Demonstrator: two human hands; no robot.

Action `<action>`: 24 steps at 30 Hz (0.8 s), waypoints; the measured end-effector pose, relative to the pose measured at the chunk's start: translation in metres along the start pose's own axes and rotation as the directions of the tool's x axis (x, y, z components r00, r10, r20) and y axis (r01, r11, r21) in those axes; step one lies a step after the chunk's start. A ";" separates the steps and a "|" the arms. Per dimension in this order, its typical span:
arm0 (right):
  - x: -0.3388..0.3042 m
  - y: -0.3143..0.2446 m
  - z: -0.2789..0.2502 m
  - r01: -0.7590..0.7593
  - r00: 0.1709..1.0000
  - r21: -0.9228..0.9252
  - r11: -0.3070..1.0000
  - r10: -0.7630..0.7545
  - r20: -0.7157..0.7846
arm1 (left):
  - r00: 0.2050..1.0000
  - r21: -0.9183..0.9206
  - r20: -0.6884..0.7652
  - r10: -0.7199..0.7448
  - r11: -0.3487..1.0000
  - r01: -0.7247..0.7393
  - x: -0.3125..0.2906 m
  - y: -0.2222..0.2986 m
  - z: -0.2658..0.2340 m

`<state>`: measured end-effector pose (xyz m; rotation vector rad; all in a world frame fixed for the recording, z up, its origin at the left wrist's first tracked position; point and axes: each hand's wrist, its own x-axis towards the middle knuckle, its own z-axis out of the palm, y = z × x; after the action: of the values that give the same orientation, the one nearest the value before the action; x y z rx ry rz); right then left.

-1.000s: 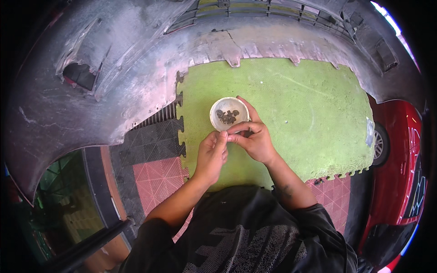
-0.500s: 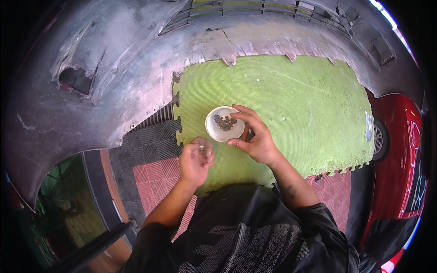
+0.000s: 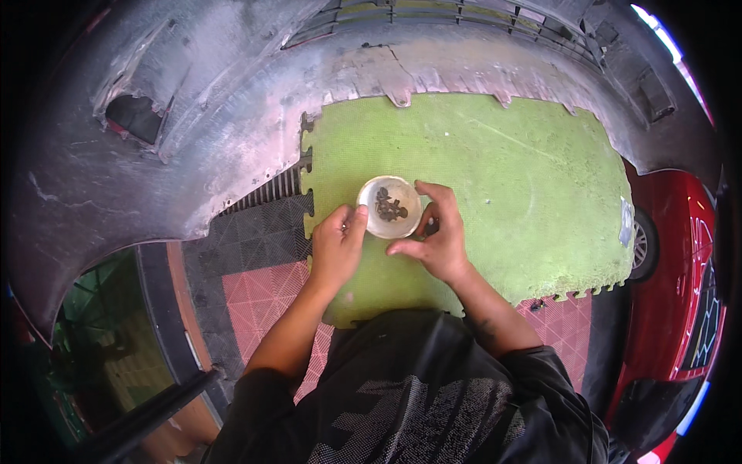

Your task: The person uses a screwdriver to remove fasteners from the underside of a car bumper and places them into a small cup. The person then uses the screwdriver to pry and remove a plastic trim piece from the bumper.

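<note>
A small white bowl [image 3: 369, 220] is held up above the green mat, in front of my body. Several small dark pieces [image 3: 393, 210], perhaps screws or clips, lie inside it. My left hand [image 3: 338, 243] grips the bowl's left side, thumb over the rim and fingers curled beneath. A tiny pale spot shows by those fingers, too small to name. At the bowl's right side is my right hand [image 3: 442, 236], with thumb and forefinger spread in a wide C. Its forefinger tip is close to the rim; whether it touches I cannot tell. Its other fingers are partly hidden.
A large scuffed grey car bumper [image 3: 255, 116] curves across the far side and left. Beneath the bowl lies the green foam mat [image 3: 533, 201], with red floor tiles [image 3: 259, 305] and dark tiles [image 3: 259, 232] beside it. A red car [image 3: 672, 255] stands at the right.
My left hand has risen from below the bowl and taken hold of its left rim. The bowl has shifted slightly right. My right hand's fingers have come away from over the bowl's edge.
</note>
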<state>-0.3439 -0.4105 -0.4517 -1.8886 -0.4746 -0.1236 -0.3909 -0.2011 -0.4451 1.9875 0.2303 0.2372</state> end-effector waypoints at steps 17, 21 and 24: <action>0.094 0.057 -0.048 -0.019 0.993 -0.473 0.881 -0.038 -0.110 | 0.996 0.084 0.059 0.069 0.994 -0.074 0.006 0.018 -0.009; 0.073 -0.003 -0.051 0.035 0.994 -0.291 0.956 -0.065 -0.093 | 0.996 0.100 0.059 0.066 0.992 -0.072 0.004 0.015 -0.010; 0.057 -0.043 -0.034 0.355 0.929 -0.155 0.922 -0.331 0.163 | 0.993 0.101 0.056 0.101 0.989 -0.107 0.005 0.017 -0.004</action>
<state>-0.3033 -0.4140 -0.3838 -1.9841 -0.9147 -0.2820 -0.3860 -0.2032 -0.4272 2.1091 0.1084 0.2455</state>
